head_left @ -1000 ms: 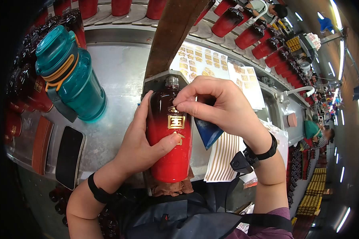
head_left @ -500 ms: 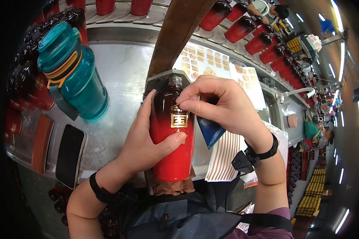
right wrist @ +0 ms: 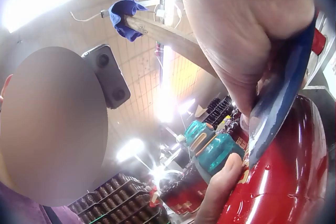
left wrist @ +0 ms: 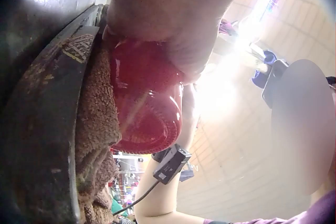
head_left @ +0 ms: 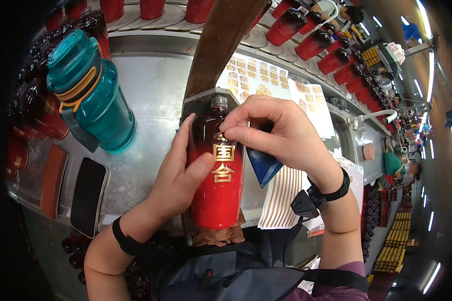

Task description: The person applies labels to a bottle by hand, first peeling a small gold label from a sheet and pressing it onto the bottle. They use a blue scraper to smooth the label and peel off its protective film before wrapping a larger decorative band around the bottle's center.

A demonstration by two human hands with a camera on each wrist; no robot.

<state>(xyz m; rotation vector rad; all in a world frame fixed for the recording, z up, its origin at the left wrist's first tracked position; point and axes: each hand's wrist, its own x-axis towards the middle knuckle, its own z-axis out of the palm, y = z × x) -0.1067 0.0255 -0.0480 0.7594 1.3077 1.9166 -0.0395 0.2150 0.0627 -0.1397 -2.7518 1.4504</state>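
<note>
A red bottle point(head_left: 216, 205) that darkens to black at its clear neck lies in a dark cradle, its base by a brown cloth point(head_left: 218, 237). Large gold characters point(head_left: 223, 173) run down its front. My left hand point(head_left: 176, 173) rests along the bottle's left side, fingers straight, its thumb beside the gold characters. With finger and thumb, my right hand point(head_left: 278, 125) pinches at small gold lettering near the shoulder; what lies between the fingertips is mostly hidden. A flat blue scraper point(head_left: 263, 170) is tucked in that hand and shows edge-on in the right wrist view.
Sheets of gold stickers point(head_left: 253, 75) lie beyond the right hand, a striped sheet point(head_left: 284, 198) below it. On the left are a teal water bottle point(head_left: 98, 100), a phone point(head_left: 89, 195) and a brown case point(head_left: 54, 180). Behind a brown beam point(head_left: 226, 45) runs a conveyor of red bottles point(head_left: 285, 27).
My left thumb has lifted off the lower gold character and shifted left, uncovering it. My right hand keeps its pinch at nearly the same spot. Bottles on the conveyor have moved along.
</note>
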